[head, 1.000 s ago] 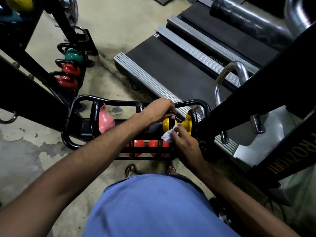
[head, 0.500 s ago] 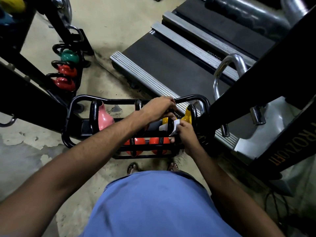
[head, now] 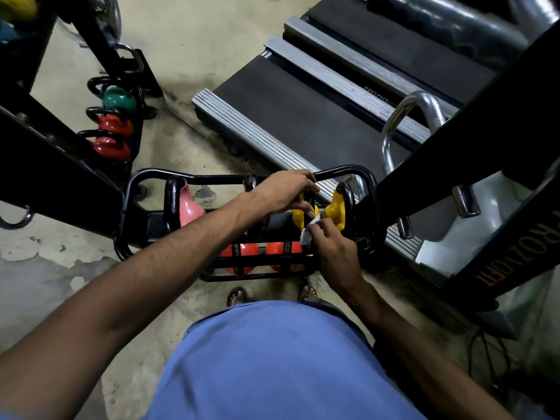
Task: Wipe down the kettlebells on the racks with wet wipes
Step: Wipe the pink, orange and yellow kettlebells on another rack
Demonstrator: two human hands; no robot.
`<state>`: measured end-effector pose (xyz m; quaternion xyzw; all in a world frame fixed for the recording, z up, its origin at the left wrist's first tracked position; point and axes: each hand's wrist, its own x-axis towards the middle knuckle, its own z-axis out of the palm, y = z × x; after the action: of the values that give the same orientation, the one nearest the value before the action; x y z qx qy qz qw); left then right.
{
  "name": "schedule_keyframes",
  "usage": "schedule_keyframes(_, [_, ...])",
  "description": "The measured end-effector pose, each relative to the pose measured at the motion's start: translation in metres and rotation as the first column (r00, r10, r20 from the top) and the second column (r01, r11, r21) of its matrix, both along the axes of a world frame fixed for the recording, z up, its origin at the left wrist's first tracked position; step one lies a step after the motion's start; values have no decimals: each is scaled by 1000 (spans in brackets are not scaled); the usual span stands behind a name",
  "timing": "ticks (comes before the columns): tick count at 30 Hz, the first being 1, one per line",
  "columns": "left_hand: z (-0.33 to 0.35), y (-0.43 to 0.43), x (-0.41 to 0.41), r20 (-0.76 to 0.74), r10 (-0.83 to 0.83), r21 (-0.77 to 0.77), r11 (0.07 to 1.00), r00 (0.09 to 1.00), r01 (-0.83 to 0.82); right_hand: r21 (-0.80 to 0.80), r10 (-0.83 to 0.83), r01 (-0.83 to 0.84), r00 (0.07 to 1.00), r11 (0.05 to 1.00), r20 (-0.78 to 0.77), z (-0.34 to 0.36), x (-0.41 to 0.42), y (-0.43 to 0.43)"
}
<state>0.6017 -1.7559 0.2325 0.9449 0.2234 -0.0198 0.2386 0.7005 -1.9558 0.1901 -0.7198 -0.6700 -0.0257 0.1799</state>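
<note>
Two yellow kettlebells [head: 333, 211] sit at the right end of the black rack's [head: 133, 189] upper tier. My left grip [head: 285, 192] closes on one's handle, while my right grip [head: 333, 247] pinches a white wet wipe [head: 307, 233] against the other.

Head-worn wide-angle view, looking steeply down and forward.

There is only the one view. The camera sits above the person's chest and faces down past a blue shirt [head: 272, 359] toward the floor [head: 181, 50]. Both forearms run from the bottom corners to meet near the frame's middle, where a low black rack [head: 133, 189] stands close in front of the feet. Treadmill decks [head: 303, 116] fill the upper right, farther off. Straight edges bow near the borders, as a wide lens gives.
</note>
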Motion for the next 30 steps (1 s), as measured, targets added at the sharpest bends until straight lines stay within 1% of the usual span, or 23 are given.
schedule_keyframes(2, [0,0,-1,8,-7,15,1000,1000,6,-33,157,-153,975,988,156,1,5,3])
schedule_keyframes(4, [-1,2,-2,9,-12,22,1000,1000,12,-71,295,-287,909,955,296,6,12,9])
schedule_keyframes(6, [-2,2,-1,12,-11,17,1000,1000,11,-157,372,-338,850,928,372,12,15,16])
schedule_keyframes(10, [-1,1,3,-6,-4,29,1000,1000,4,-384,416,-261,812,886,409,15,3,32])
schedule_keyframes(13, [-1,2,2,-5,-2,30,1000,1000,3,-471,458,-235,771,850,442,16,-5,29])
schedule_keyframes(16, [-1,2,1,-9,1,23,1000,1000,0,-445,492,-296,756,845,433,12,3,19])
schedule_keyframes(18, [0,4,1,-12,9,3,1000,1000,-9,-373,498,-355,756,857,425,5,12,11])
schedule_keyframes(19, [1,5,1,-8,11,-7,1000,1000,-11,-333,482,-364,772,870,415,2,15,8])
schedule_keyframes(21, [0,7,0,-3,13,-22,1000,1000,-13,-230,378,-312,854,922,356,-3,17,2])
schedule_keyframes(22, [0,9,-1,-2,13,-33,999,1000,-13,-169,289,-247,908,954,303,-5,15,1])
schedule_keyframes(24, [-1,14,-1,8,21,-59,998,1000,-20,-69,72,-63,987,996,141,-11,6,0])
schedule_keyframes(25, [-1,16,-1,13,24,-69,997,1000,-23,-29,-42,43,998,999,40,-14,0,-1])
schedule_keyframes(26, [-1,18,-2,14,23,-79,997,1000,-21,-2,-149,150,986,989,-70,-16,-7,-1])
schedule_keyframes(27, [-1,20,-2,16,20,-86,996,1000,-18,4,-243,248,952,969,-185,-18,-14,-1])
schedule_keyframes(28, [-2,21,-2,18,19,-90,996,1000,-18,-11,-321,333,899,943,-298,-18,-21,0])
schedule_keyframes(30, [-2,23,-2,16,16,-96,995,1000,-14,-60,-430,463,756,884,-493,-18,-30,3])
